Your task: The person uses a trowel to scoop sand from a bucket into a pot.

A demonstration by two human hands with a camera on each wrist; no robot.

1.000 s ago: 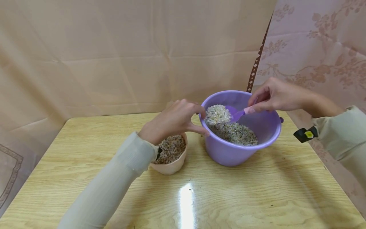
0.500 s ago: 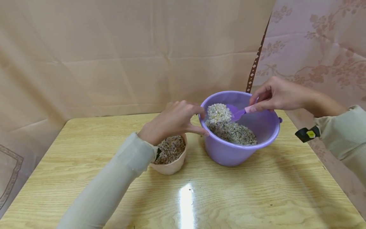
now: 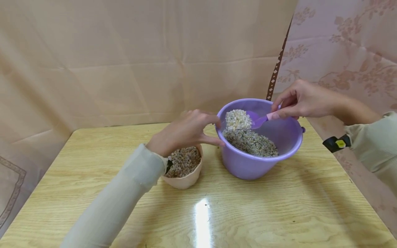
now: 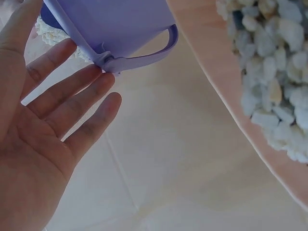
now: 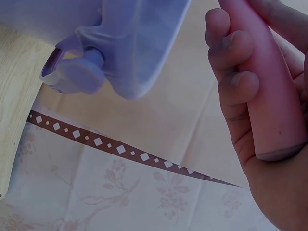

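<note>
Here, in the head view, I see the right hand (image 3: 299, 100) right of centre pinching the pink handle of a purple scoop (image 3: 258, 120), whose bowl is heaped with pale gravel (image 3: 237, 119) and sits above the purple bucket (image 3: 248, 162). The left hand (image 3: 186, 132), mid-frame, has its fingers spread and fairly straight against the bucket's near-left rim, the thumb on the outer wall; just below it stands a small peach pot (image 3: 186, 179) full of brownish pebbles, all on the wooden table (image 3: 279, 206). Left wrist view: my open fingers (image 4: 72, 101) touch the bucket's handle lug (image 4: 108, 62) at the upper left, with the pot's rim and stones at the right edge. Right wrist view: fingers curl round the pink handle (image 5: 269, 96) on the right; the bucket's other lug sits upper left. Risk, as I judge it: the heap is tall, so any tilt of the scoop over the gap between the bucket and pot could scatter gravel on the table.
</note>
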